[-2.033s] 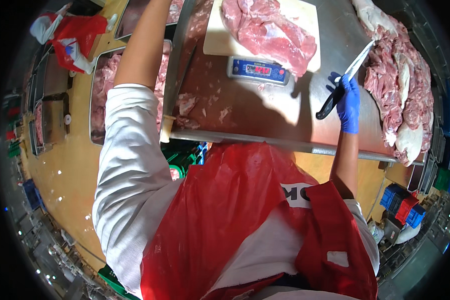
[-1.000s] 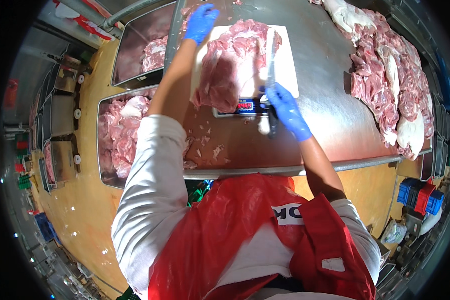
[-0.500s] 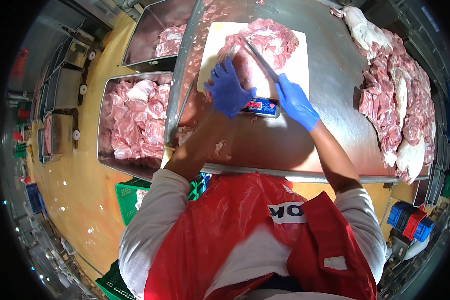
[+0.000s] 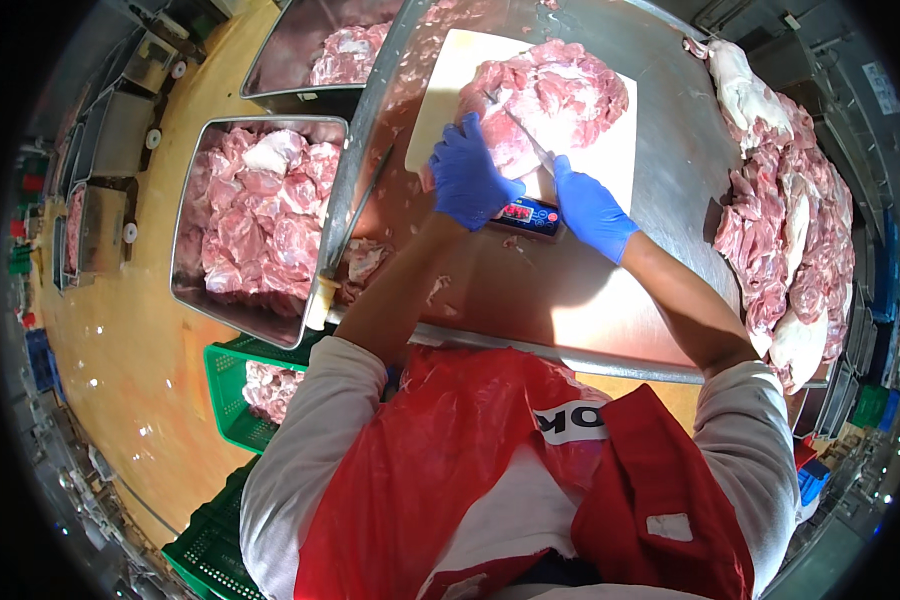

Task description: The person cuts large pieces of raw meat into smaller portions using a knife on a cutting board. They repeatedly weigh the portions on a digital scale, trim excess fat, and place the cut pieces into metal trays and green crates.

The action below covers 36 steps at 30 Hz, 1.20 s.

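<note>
A large slab of raw pink meat (image 4: 570, 90) lies on a white cutting board (image 4: 448, 75) on the metal table. My right hand (image 4: 592, 208), in a blue glove, is closed around a knife's handle. The knife (image 4: 536, 146) points away and leftward, its blade over the meat's near left part. My left hand (image 4: 467, 180), also blue-gloved, rests against the meat's left edge with the thumb stretched toward the right; some fingertips are hard to make out. Between my hands, a small digital scale (image 4: 532, 216) with a lit red display sits at the board's near edge.
Left of the table, a metal bin (image 4: 260, 220) holds many meat pieces, with another bin (image 4: 350, 55) beyond. A thin dark rod (image 4: 370, 205) lies along the table's left edge. Long carcass pieces (image 4: 785, 220) lie at right. A green crate (image 4: 235, 400) stands below left.
The view has shifted slightly. My left hand has drawn its spread fingers closer together against the meat. The blade, held by my right hand, now sits lower on the meat's left part.
</note>
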Each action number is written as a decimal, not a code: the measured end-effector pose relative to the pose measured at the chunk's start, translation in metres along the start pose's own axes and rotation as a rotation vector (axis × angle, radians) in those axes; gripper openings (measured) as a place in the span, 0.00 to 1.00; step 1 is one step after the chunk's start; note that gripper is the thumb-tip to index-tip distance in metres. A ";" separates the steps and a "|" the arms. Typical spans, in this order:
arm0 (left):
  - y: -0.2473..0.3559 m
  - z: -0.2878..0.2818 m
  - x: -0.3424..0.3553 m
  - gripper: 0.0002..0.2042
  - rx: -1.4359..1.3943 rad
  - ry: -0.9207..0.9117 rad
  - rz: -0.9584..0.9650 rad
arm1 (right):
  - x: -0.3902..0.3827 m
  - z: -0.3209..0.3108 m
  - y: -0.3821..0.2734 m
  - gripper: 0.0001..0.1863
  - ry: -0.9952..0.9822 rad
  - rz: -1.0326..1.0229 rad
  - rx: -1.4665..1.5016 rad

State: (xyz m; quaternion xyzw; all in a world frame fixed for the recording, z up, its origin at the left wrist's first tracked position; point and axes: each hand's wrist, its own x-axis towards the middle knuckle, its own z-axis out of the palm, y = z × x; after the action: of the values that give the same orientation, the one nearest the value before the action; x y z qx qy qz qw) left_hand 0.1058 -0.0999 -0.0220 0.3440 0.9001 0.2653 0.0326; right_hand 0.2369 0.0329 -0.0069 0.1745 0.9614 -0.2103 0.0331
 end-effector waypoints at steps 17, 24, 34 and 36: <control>-0.116 -0.026 0.075 0.49 -0.374 -0.376 0.270 | -0.103 0.000 -0.003 0.10 -0.213 0.200 -0.144; -0.101 -0.027 0.068 0.43 -0.433 -0.353 0.205 | -0.012 -0.017 -0.050 0.13 0.117 0.056 0.268; -0.152 0.033 0.088 0.27 -0.608 -0.412 0.051 | 0.124 -0.007 -0.072 0.14 0.075 0.124 -0.126; -0.145 0.017 0.080 0.27 -0.621 -0.428 0.046 | 0.114 -0.003 -0.068 0.17 -0.020 0.311 -0.021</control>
State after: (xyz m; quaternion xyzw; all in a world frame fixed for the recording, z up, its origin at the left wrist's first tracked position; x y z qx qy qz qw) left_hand -0.0384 -0.1314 -0.0986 0.3856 0.7417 0.4481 0.3167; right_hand 0.1063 0.0128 0.0069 0.3186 0.9245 -0.1945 0.0767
